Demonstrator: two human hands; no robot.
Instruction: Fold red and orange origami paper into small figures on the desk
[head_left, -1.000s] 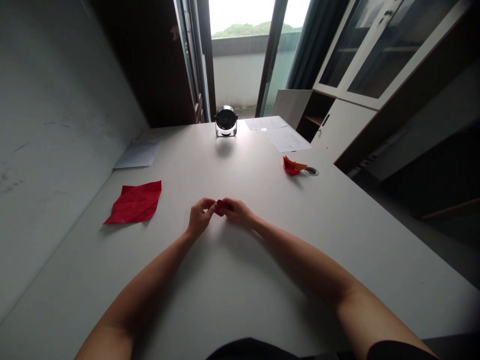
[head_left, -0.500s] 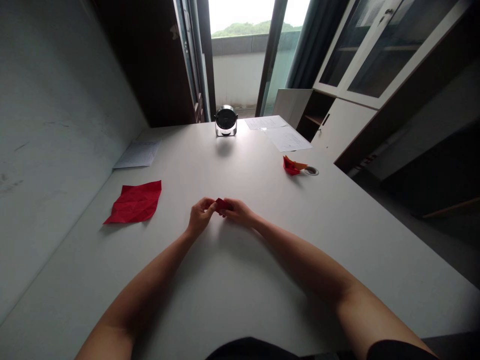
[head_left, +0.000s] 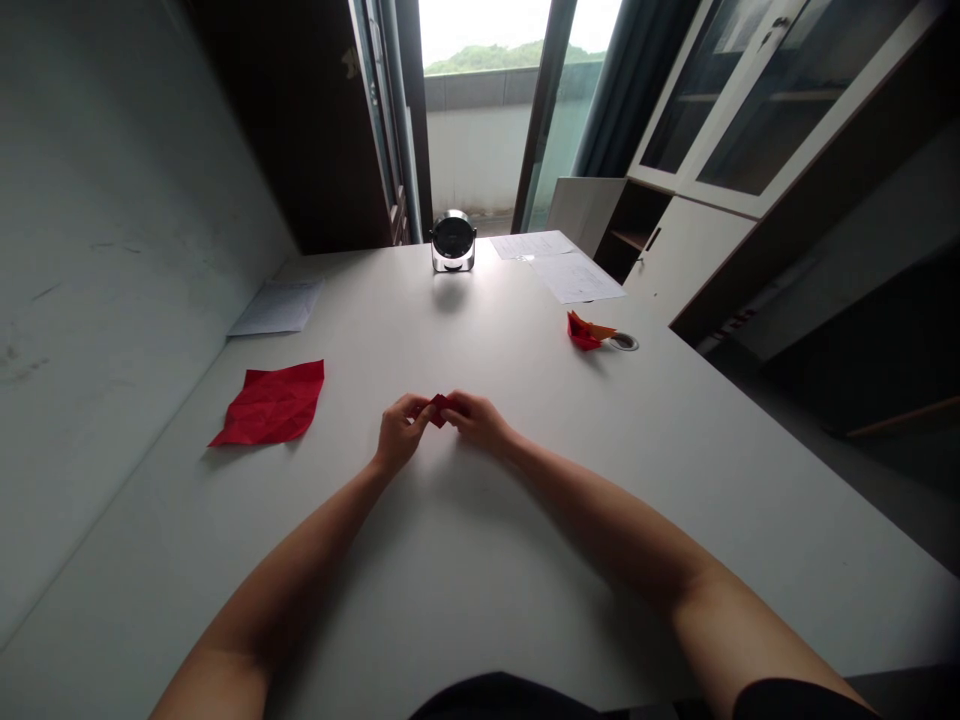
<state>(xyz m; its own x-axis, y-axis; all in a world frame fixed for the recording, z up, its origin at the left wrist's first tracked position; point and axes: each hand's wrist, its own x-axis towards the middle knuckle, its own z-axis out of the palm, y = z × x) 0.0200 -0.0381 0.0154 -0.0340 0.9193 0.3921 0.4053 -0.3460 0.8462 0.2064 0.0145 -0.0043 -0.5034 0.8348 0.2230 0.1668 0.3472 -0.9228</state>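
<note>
White table [head_left: 465,560], one, bare in its near half; white cabinet [head_left: 705,255], beyond the right edge, with glass upper doors; red sheet of paper [head_left: 274,405], creased, lying spread on the left side; printed sheets [head_left: 576,277], at the far right corner; pale papers [head_left: 277,306], at the far left; right hand [head_left: 478,420], thumb and fingers closed in a pinch on the right side of a small folded paper [head_left: 439,410]; left hand [head_left: 400,425], pinching the left side likewise, its fingers curled behind and partly hidden; round black device [head_left: 453,238], on a stand at the far edge; red and orange folded piece [head_left: 585,331], well to the right; pale ring [head_left: 624,342], just beside that piece; smallest, the folded paper, red, diamond-shaped to view, between the two hands near mid-table, contact with the surface not discernible; handling, as judged: fingertip work, pinches light and level from both sides, corners matched before pressing, each crease run firmly with a thumb, layers eased slowly, since a thin point could tear.
</note>
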